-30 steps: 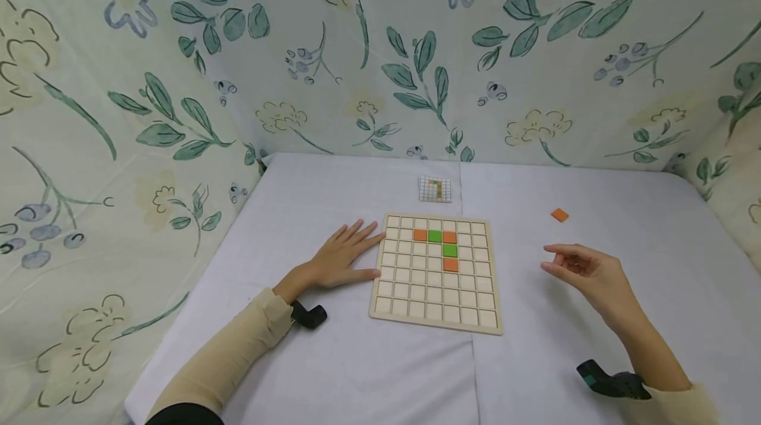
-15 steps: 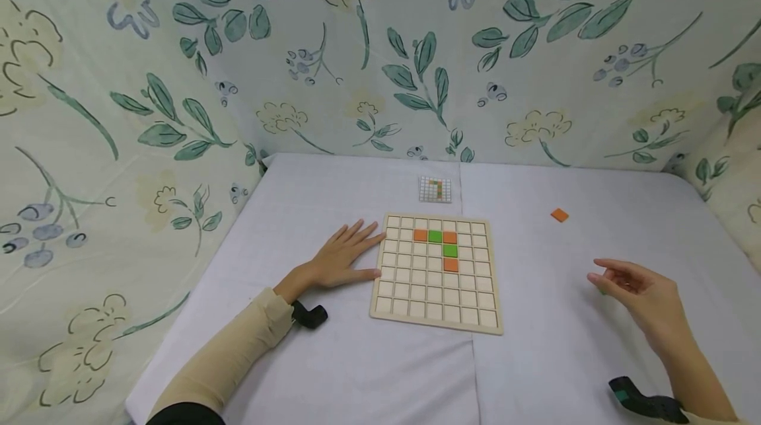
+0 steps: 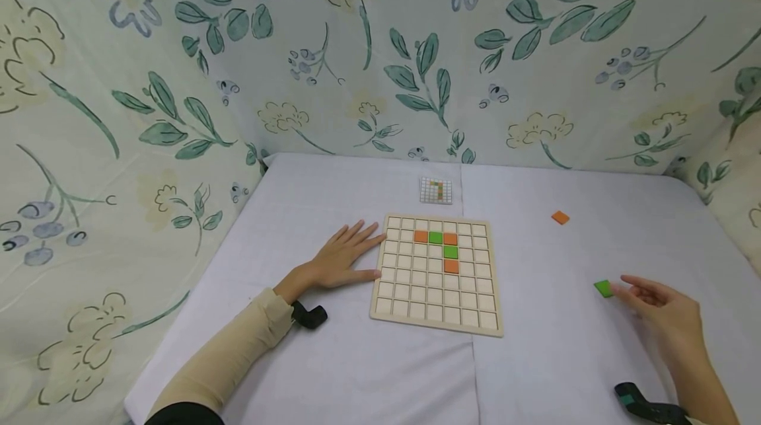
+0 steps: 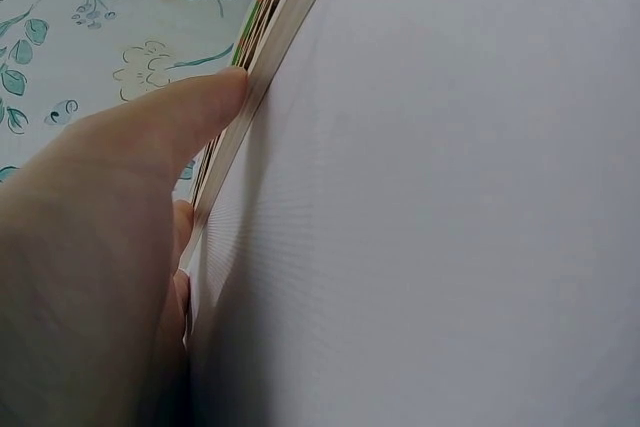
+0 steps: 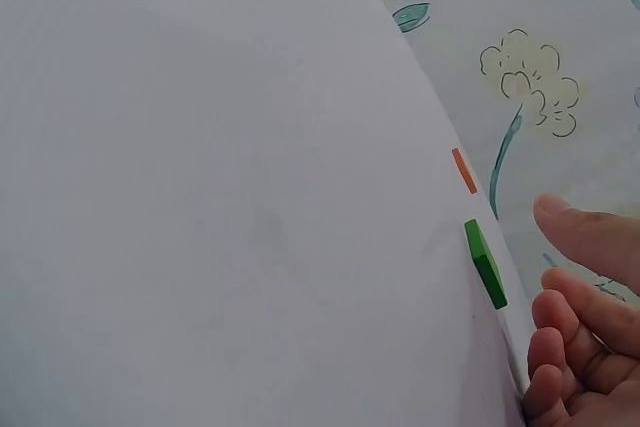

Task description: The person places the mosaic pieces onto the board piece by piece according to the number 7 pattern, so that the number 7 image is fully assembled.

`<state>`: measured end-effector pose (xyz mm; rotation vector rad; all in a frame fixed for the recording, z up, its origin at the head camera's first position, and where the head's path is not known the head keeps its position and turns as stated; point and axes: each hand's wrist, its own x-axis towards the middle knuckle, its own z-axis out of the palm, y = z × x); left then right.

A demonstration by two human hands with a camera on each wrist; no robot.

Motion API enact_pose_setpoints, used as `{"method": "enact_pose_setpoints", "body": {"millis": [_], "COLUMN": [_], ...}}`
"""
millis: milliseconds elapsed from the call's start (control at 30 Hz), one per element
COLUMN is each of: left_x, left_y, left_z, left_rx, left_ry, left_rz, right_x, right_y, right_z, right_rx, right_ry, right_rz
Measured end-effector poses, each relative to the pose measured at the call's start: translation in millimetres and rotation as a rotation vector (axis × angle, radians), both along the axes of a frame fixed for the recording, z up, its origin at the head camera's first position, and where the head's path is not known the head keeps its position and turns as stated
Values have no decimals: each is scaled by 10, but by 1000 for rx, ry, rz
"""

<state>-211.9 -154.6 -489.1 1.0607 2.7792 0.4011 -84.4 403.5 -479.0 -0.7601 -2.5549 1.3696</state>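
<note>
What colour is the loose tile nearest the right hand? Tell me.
Green: the loose tile lies on the cloth just off the right hand; clearest in the head view.

Square wooden grid boards: one [image 3: 436,275], lying on the desk.
Orange square tiles set in the board: three [image 3: 421,236].
Green square tiles set in the board: two [image 3: 436,237].
Loose orange square tiles on the desk: one [image 3: 559,217].
Loose green square tiles on the desk: one [image 3: 603,289].
Small printed pattern cards: one [image 3: 436,190].
Hands in view: two [image 3: 343,256].
</note>
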Motion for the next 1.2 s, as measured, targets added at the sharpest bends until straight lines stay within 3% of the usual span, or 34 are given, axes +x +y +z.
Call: {"method": "enact_pose_setpoints", "body": {"millis": [100, 233, 600, 1067, 1200], "left_x": [-2, -5, -15, -12, -16], "left_y": [0, 0, -11, -4, -3], "left_z": [1, 2, -12, -10, -17], "left_rx": [-9, -11, -19, -13, -6], "left_ry": [-3, -5, -3, 2, 6], "left_rz": [1, 1, 3, 3, 0], "right_x": [-16, -27, -7, -18, -17], "right_y": [22, 4, -63, -79, -74], "right_z": [-73, -91, -71, -72, -67], "right_rx": [56, 63, 255, 356, 339], "right_ry": [-44, -35, -29, 25, 26], "right_rz": [-13, -7, 99, 147, 157]}}
